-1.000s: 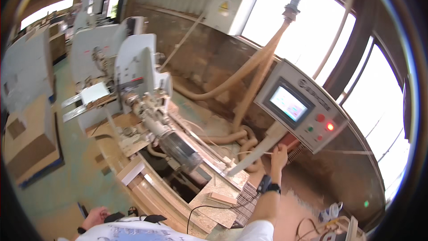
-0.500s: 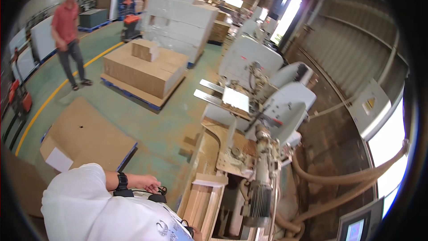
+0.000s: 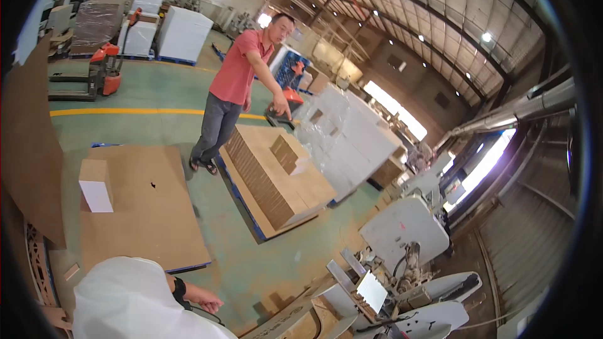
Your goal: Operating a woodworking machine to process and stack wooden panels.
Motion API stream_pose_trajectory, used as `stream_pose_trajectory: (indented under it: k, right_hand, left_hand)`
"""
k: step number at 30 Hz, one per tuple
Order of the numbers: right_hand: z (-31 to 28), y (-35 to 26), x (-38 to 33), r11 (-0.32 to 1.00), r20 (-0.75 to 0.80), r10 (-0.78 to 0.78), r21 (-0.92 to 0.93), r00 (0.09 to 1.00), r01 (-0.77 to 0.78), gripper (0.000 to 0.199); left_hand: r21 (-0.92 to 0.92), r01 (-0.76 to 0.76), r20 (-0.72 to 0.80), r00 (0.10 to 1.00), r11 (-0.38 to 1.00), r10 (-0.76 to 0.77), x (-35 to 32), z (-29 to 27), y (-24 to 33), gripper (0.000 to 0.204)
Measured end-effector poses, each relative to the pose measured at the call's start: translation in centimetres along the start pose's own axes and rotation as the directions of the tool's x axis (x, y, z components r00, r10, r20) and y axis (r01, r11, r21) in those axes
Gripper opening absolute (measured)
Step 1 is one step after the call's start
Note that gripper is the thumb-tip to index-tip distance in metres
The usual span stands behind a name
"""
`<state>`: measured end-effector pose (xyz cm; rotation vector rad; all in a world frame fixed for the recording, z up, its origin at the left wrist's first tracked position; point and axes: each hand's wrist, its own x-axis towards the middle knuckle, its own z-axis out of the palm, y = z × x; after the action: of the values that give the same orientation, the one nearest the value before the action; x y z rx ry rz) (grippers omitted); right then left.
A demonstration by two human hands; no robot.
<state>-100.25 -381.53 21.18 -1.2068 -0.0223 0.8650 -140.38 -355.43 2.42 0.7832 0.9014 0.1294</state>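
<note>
A: Hand check first. Left hand (image 3: 206,302), black wristband (image 3: 180,289), sits low over the floor by the near corner of the machine (image 3: 405,238).

B: Grip?

A: Can't tell. Fingers look loosely curled and a thin black cable (image 3: 210,319) runs just under them, maybe touching; too small to call. Right hand is out of frame.

B: Step?

A: I'd judge a pause: the hand rests at the cable and works nothing on the machine. Any next move needs a firm hold on that cable, and the view back on the machine.

B: Rest?

A: Co-worker in a red shirt (image 3: 235,81) points down at the cardboard stack (image 3: 276,182) on the blue pallet (image 3: 242,198). White box (image 3: 95,185) sits at the left edge of a flat cardboard sheet (image 3: 141,207).
</note>
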Motion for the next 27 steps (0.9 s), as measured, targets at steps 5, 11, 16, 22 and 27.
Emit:
stream_pose_trajectory:
  k: [5,11,16,22,27]
  right_hand:
    - [1.1,-1.8,0.4,0.968,-0.183,-0.162,0.163,0.970,0.193,0.013]
    - [3.1,6.3,8.9,0.908,-0.056,-0.118,0.398,0.991,0.131,0.013]
    - [13.5,10.2,12.7,0.843,0.017,0.155,0.519,0.988,-0.141,0.015]
    - [15.2,8.8,19.3,0.778,0.113,0.161,0.597,0.980,-0.197,0.022]
    - [15.4,6.2,24.2,0.712,0.057,0.124,0.691,0.991,-0.129,0.025]
  left_hand:
    - [-0.059,-0.166,-0.191,0.970,0.984,0.152,-1.7,-6.2,6.1,0.011]
    - [-0.177,-0.068,-0.266,0.964,0.982,0.019,-0.5,-12.5,9.8,0.009]
    - [-0.228,0.006,-0.336,0.938,0.974,-0.084,3.8,-13.1,12.9,0.008]
    - [-0.174,0.050,-0.202,0.976,0.984,-0.085,12.3,-11.2,19.1,0.011]
    - [0.022,0.038,-0.122,0.992,0.999,-0.035,20.3,-5.9,30.7,0.014]
